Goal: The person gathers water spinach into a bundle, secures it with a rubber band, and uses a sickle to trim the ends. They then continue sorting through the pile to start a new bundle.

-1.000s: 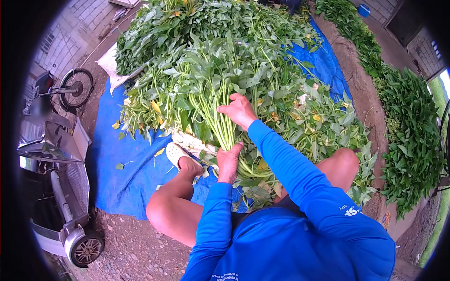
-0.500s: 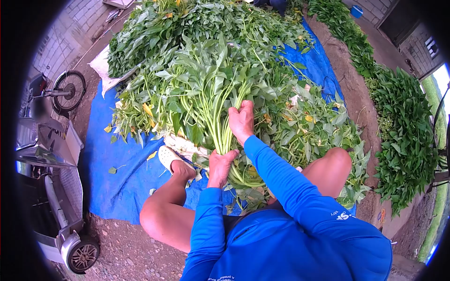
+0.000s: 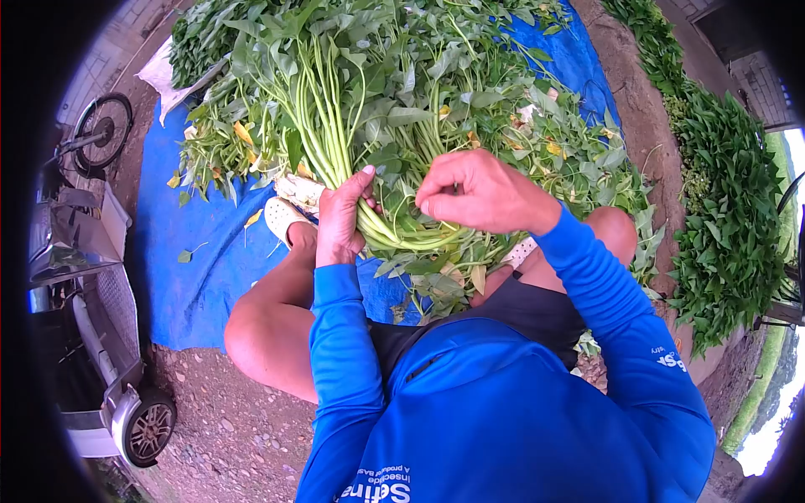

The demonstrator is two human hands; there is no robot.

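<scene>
My left hand is wrapped round the lower stems of a bunch of leafy greens that look like water spinach. Its leaves fan out away from me, and the pale stem ends bend to the right below my thumb. Just right of those stems, my right hand is raised with its fingers curled in and pinched together. Whatever is between those fingertips, if anything, is too small to make out. Beneath and beyond both hands lies a heap of loose greens, with some yellowed leaves among them.
A blue tarp lies under the heap, with my legs bent on either side of my hands. To the left stand a vehicle and a spoked wheel. More greens are laid in a long row at the right.
My right hand has let go of the bunch and moved down and right, its fingers now curled. My left hand has shifted up and left with the bunch, which tilts more leftward.
</scene>
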